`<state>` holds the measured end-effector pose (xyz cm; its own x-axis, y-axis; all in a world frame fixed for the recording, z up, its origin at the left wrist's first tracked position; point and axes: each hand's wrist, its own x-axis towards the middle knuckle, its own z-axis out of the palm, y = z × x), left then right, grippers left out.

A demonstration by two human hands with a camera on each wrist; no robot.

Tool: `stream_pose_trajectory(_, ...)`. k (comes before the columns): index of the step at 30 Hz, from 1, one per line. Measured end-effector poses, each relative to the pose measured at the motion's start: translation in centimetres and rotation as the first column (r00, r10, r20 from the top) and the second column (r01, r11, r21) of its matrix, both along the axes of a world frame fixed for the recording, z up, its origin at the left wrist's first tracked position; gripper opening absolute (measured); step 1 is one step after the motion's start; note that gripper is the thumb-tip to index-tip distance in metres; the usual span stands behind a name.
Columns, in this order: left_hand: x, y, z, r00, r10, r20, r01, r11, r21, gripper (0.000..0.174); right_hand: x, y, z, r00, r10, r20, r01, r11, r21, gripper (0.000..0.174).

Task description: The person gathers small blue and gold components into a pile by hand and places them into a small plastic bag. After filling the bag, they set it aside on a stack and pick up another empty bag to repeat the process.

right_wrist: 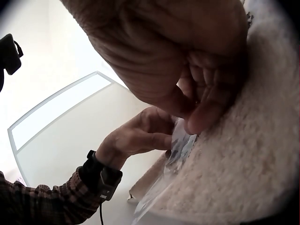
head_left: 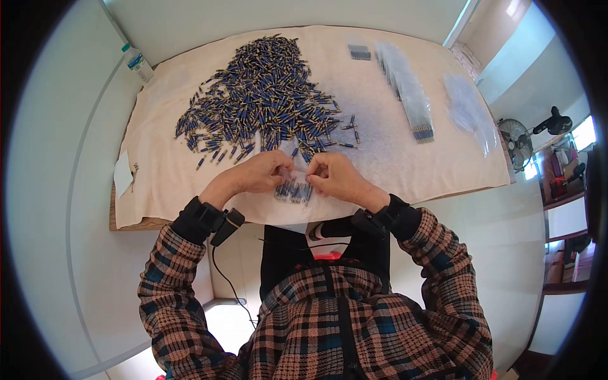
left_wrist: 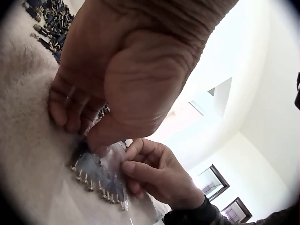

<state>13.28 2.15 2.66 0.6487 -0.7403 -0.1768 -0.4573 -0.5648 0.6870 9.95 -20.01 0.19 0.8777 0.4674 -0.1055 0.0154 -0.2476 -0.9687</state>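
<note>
A clear plastic bag [head_left: 292,192] with a row of small dark blue and brass pieces inside lies at the cloth's front edge. The left hand [head_left: 265,172] pinches its upper left corner, and the right hand [head_left: 339,179] pinches the upper right one. In the left wrist view the brass tips of the pieces [left_wrist: 101,191] show through the film below the fingers. The right wrist view shows the bag [right_wrist: 180,147] stretched between both hands, its lower end hanging past the cloth edge. Just beyond the hands spreads a large pile of blue and brass pieces [head_left: 266,95].
Filled bags [head_left: 408,95] overlap in a long row at the right, with a small filled bag [head_left: 360,52] near the back. Flat clear bags [head_left: 470,114] lie farther right. A bottle [head_left: 137,63] stands at the back left; a white card [head_left: 123,174] lies at the left edge.
</note>
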Motion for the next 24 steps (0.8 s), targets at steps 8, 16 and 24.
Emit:
stream_pose_trajectory(8, 0.3, -0.2, 0.5, 0.994, 0.012, -0.104, -0.019, 0.997, -0.069, 0.012, -0.3, 0.3, 0.8, 1.000, 0.006, 0.028, -0.007, 0.999, 0.032, 0.004)
stream_pose_trajectory(16, -0.3, -0.5, 0.7, 0.985, 0.047, -0.168, -0.057, 0.997, -0.052, 0.012, -0.2, 0.3, 0.3, 0.997, 0.035, 0.062, -0.035, 0.999, -0.003, 0.002)
stream_pose_trajectory(24, -0.4, -0.3, -0.1, 0.997, 0.035, -0.067, -0.042, 0.994, -0.102, 0.014, -0.1, 0.3, 0.4, 0.990, 0.067, 0.121, -0.063, 0.997, -0.034, 0.003)
